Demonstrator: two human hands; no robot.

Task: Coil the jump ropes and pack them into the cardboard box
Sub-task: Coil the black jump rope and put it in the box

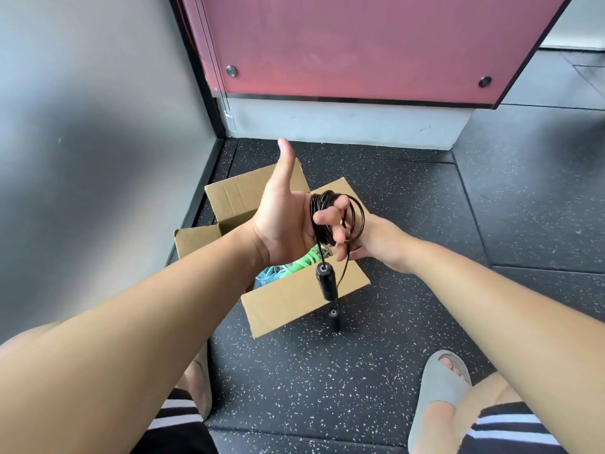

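Note:
A thin black jump rope [320,213] is wound in several loops round the palm of my left hand [284,217], whose thumb sticks up. My right hand [366,239] reaches in from the right and its fingers pinch the loops at the far side of the coil. One black handle [325,281] hangs below my left hand. The second black handle [334,319] dangles lower, just in front of the box. The open cardboard box [294,299] sits on the floor beneath my hands. Green and blue ropes [288,268] lie inside it.
The floor is black speckled rubber matting [409,322]. A grey wall [98,126] stands on the left, a pink panel [360,44] behind the box. My feet in grey slippers [435,398] are at the bottom, right and left of centre.

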